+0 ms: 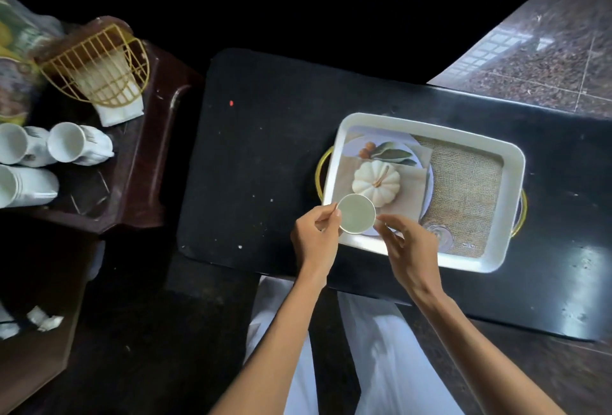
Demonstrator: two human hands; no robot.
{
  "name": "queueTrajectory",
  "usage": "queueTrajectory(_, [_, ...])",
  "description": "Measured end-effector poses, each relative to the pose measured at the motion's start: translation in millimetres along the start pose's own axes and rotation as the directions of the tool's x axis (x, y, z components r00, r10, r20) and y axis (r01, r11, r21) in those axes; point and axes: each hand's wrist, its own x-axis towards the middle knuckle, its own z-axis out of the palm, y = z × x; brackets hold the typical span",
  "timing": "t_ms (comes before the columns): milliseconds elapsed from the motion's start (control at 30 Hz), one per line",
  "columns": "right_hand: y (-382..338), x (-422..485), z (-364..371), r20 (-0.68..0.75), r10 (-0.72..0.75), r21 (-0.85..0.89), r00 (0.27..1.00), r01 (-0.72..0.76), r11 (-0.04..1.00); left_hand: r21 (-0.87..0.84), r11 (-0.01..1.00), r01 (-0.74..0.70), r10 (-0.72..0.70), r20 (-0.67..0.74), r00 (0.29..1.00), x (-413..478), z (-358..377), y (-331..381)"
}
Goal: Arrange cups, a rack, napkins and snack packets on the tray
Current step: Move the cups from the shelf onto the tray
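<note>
- The cup [356,213] is white and upright with its mouth toward us, and its inside looks empty. It is at the near-left corner of the tray [508,202]. We cannot tell if its base already touches the tray floor.
- Our left hand [316,236] pinches the left side of the cup's rim between the thumb and curled fingers.
- Our right hand [410,249] pinches the right side of the rim with the thumb and first finger. The other fingers are loosely bent below.
- The tray is white and rectangular, with a gold handle [323,166] at each short end. Its floor has a printed picture of a pale pumpkin on a plate and a burlap cloth. It lies on the black table [265,166], toward the right part.
- Well apart, on the dark wooden side table [142,166] at the left, stands the gold wire rack [99,67], tilted, with white napkins [122,113] inside it.
- Near the rack, more white cups [76,143] lie on their sides with their mouths turned to the left.
- The snack packets [13,34] are at the far left edge, blurred, so we cannot tell their number.
- Below our arms, white trousers [381,348] are visible.
</note>
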Motion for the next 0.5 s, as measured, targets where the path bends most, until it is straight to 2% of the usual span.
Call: queueTrajectory(500, [17, 12, 8, 0.151, -0.01, 0.009, 0.988, 0.008, 1.0, -0.002, 1.0, 0.031, -0.031, -0.098, 0.995, 5, 0, -15])
